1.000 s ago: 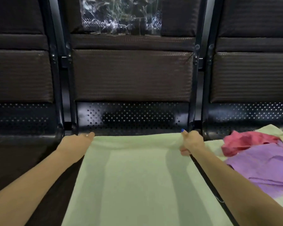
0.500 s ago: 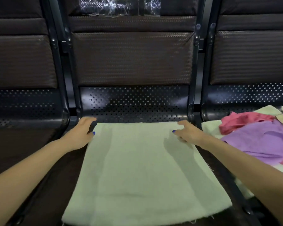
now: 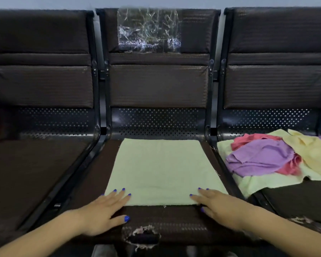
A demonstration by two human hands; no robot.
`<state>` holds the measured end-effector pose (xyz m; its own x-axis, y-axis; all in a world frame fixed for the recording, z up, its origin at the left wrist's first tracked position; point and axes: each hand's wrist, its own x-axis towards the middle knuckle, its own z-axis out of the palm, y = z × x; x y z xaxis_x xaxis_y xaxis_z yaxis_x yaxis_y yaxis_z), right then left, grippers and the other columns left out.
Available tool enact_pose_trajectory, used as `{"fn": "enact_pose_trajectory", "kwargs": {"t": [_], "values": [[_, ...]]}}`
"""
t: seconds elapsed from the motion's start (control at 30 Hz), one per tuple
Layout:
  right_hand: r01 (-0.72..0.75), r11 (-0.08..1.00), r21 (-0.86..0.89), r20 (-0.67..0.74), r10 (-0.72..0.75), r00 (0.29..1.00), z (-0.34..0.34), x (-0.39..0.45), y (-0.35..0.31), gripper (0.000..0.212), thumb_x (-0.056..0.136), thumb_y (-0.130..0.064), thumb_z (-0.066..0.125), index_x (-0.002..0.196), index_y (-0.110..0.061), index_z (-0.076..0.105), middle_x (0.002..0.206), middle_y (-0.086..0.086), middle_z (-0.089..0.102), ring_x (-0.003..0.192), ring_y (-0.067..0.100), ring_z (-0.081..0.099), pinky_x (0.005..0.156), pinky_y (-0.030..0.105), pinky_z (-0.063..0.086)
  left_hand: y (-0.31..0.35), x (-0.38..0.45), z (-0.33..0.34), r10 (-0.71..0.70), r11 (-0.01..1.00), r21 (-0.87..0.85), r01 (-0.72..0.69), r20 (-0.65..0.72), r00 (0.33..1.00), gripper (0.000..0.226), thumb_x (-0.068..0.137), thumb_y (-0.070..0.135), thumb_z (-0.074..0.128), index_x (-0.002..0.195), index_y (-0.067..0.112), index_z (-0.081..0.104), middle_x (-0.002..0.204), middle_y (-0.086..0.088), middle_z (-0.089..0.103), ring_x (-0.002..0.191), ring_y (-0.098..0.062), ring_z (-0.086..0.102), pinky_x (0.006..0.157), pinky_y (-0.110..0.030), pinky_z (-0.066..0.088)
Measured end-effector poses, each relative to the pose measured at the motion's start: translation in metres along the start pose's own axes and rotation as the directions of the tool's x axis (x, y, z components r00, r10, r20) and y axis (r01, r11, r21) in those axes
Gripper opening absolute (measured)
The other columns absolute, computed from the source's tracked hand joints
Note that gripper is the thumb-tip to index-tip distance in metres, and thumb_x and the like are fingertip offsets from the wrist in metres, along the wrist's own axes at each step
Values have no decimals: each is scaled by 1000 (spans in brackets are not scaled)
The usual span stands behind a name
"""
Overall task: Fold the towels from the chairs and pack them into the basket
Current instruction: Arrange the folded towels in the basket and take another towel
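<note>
— What sort of place is this?
— A waiting area, by the look of it: a row of joined dark seats (image 3: 157, 84) on one black metal frame, with perforated metal panels (image 3: 158, 120), set against a plain pale wall (image 3: 44, 2).
— Well kept?
— Worn: the middle seat's front edge is torn (image 3: 143, 235).

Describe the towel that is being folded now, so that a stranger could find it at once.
Of the three dark chairs in a row, take the middle seat. On it lies the pale green towel, flat and smooth, with the left hand and right hand on its near corners. The other towels lie crumpled in a mixed-colour heap on the right seat.
</note>
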<state>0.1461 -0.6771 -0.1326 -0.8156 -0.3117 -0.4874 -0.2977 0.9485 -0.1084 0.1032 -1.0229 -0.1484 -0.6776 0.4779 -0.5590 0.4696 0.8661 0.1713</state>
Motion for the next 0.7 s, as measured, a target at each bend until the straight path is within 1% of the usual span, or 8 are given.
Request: {"fn": "enact_pose_trajectory", "kwargs": {"t": [0.1, 0.2, 0.27, 0.33, 0.43, 0.5, 0.57, 0.7], "values": [[-53, 980, -192, -96, 34, 995, 4, 0, 6, 67, 92, 0, 35, 150, -29, 19, 148, 4, 31, 132, 27, 36, 100, 37, 40, 1, -2, -3, -175, 982, 84, 171, 45, 984, 80, 91, 68, 15, 153, 22, -4, 160, 0, -8, 148, -19, -2, 118, -28, 5], [-74, 946, -316, -242, -5, 970, 5, 6, 8, 66, 80, -3, 56, 140, -25, 39, 124, 4, 50, 110, 27, 52, 78, 40, 45, 16, -1, -12, -239, 910, 319, 266, -120, 963, 44, 102, 20, 28, 145, 15, 27, 151, -7, 32, 135, -28, 37, 105, -39, 36], [-128, 929, -347, -315, 13, 949, 9, 15, 16, 68, 40, -14, 85, 106, -24, 68, 86, 0, 61, 72, 22, 62, 50, 35, 46, 21, 6, -12, -163, 865, 428, 262, -253, 954, 34, 95, 10, 34, 129, 14, 40, 131, -6, 49, 119, -27, 47, 83, -37, 41], [-188, 941, -280, -394, 66, 917, 14, 26, 25, 71, 7, -14, 84, 77, -23, 72, 64, -3, 57, 50, 17, 57, 34, 30, 39, 11, 9, -12, -25, 882, 425, 202, -387, 922, 35, 87, 12, 49, 121, 19, 43, 117, -1, 53, 109, -23, 51, 69, -32, 36], [-286, 916, -283, -406, 156, 900, 13, 27, 16, 63, 32, -12, 86, 93, -14, 71, 77, 5, 62, 66, 26, 63, 48, 46, 50, -25, 18, -9, 152, 933, 358, 41, -494, 856, 51, 60, 13, 69, 100, 34, 45, 90, 11, 54, 83, -14, 59, 59, -25, 38], [-313, 929, -195, -421, 209, 883, 13, 28, 12, 51, 77, -11, 62, 127, -14, 51, 114, 8, 56, 104, 31, 56, 82, 52, 46, -43, 23, -3, 40, 988, 150, 48, -530, 847, 42, 78, 8, 56, 106, 39, 49, 106, 13, 51, 104, -14, 52, 76, -28, 40], [-327, 938, -113, -444, 247, 861, 14, 32, 15, 47, 90, -11, 41, 136, -17, 33, 128, 5, 44, 117, 28, 45, 90, 42, 39, -51, 26, 2, -97, 986, -165, 9, -535, 839, 45, 88, 3, 51, 99, 47, 56, 115, 18, 50, 113, -11, 47, 90, -31, 40], [-306, 951, -36, -483, 251, 839, 1, 37, 27, 40, 87, -10, 41, 124, -24, 46, 120, -2, 54, 110, 22, 52, 87, 33, 39, -51, 33, -1, -245, 740, -642, -199, -534, 809, 44, 89, -6, 56, 90, 36, 71, 114, 13, 63, 123, -8, 46, 101, -27, 35]]}}
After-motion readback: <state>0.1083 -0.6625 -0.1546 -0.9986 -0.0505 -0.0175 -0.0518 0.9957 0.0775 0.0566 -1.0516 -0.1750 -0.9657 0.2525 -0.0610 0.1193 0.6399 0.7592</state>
